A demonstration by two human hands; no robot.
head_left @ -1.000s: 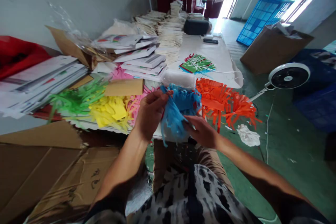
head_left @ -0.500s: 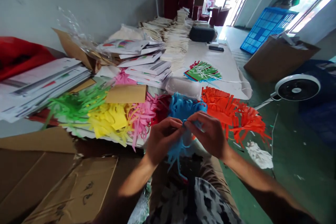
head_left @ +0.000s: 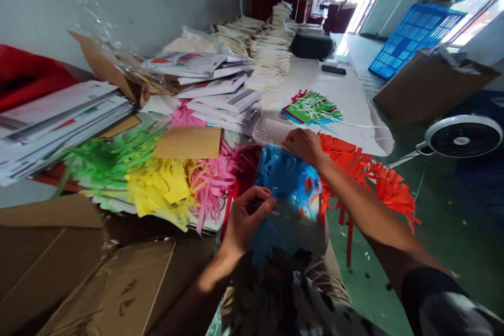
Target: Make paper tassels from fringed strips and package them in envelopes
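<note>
My left hand [head_left: 248, 218] is closed in a pinch on blue fringed paper [head_left: 271, 231] that hangs down over my lap. My right hand [head_left: 304, 145] reaches forward to the far edge of the blue fringed paper pile [head_left: 286, 174] on the table, beside a clear plastic tray [head_left: 270, 131]; its fingers are curled, and what they hold is hidden. Orange fringed paper [head_left: 366, 176] lies to the right, with red, pink [head_left: 212, 178], yellow [head_left: 161, 186] and green [head_left: 106, 160] piles to the left.
A brown envelope [head_left: 189, 143] lies on the fringe piles. Stacks of printed sheets [head_left: 59, 115] and cards [head_left: 220, 92] cover the table's left and back. A cardboard box [head_left: 79, 268] stands at lower left, a white fan [head_left: 460, 139] and brown box [head_left: 429, 84] on the green floor right.
My right hand let go of the blue strip near my left hand and reached forward to the far side of the blue pile. My left hand dropped slightly, still pinching blue paper.
</note>
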